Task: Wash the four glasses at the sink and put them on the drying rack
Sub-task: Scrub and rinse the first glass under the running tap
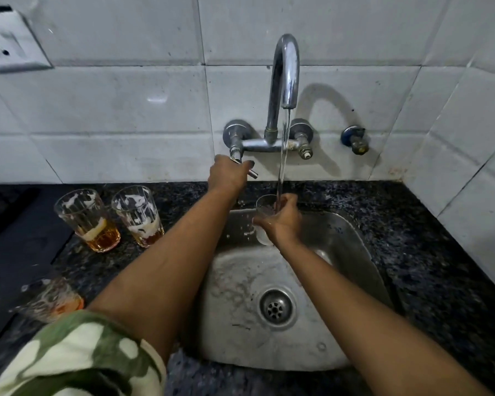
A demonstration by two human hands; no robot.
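My right hand (283, 221) grips a clear glass (262, 208) over the steel sink (352, 244), held upright under the running stream from the tap (286, 70). My left hand (229, 174) is closed on the tap's left lever handle (252, 174). Two dirty glasses (87, 220) (139, 215) with amber liquid and foam stand on the dark counter left of the sink. A third dirty glass (50, 298) stands nearer me at the left, blurred and partly behind my sleeve.
A dark mat or stove surface (15, 252) lies at the far left of the speckled granite counter (429, 261). White tiled walls rise behind and to the right. A wall socket (7, 44) sits upper left, a small valve (356, 138) right of the tap.
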